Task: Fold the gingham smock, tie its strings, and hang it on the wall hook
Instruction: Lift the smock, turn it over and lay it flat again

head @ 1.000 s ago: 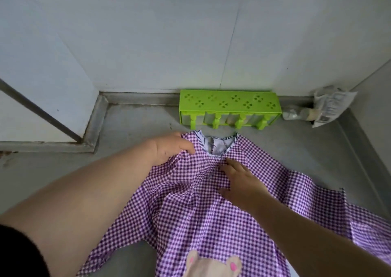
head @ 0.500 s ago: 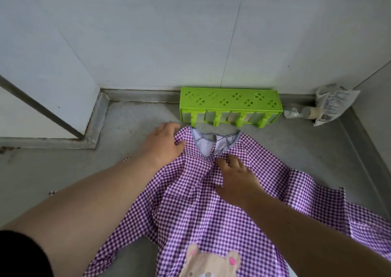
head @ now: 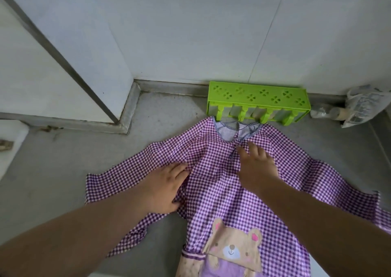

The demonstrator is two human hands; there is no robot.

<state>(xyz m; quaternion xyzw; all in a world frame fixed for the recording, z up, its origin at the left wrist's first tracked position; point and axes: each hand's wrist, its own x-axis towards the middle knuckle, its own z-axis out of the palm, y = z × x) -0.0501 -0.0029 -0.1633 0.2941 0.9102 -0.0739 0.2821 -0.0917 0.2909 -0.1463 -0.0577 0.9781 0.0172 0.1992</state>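
The purple gingham smock (head: 213,183) lies spread front-up on the grey floor, its neck opening toward the wall and both sleeves out to the sides. A bear patch (head: 234,247) shows low on its front. My left hand (head: 164,188) lies flat on the cloth where the left sleeve meets the body, fingers apart. My right hand (head: 255,166) presses flat on the chest just below the neckline. Neither hand grips the cloth. No strings or wall hook are visible.
A lime green plastic rack (head: 258,101) stands against the white wall right behind the neckline. A crumpled plastic bag with a small bottle (head: 359,107) lies at the right corner. A white block (head: 10,147) sits at the left edge.
My left hand slid from the left shoulder by the neckline down and outward along the sleeve seam. The left sleeve now lies spread flat. My right hand stayed on the chest.
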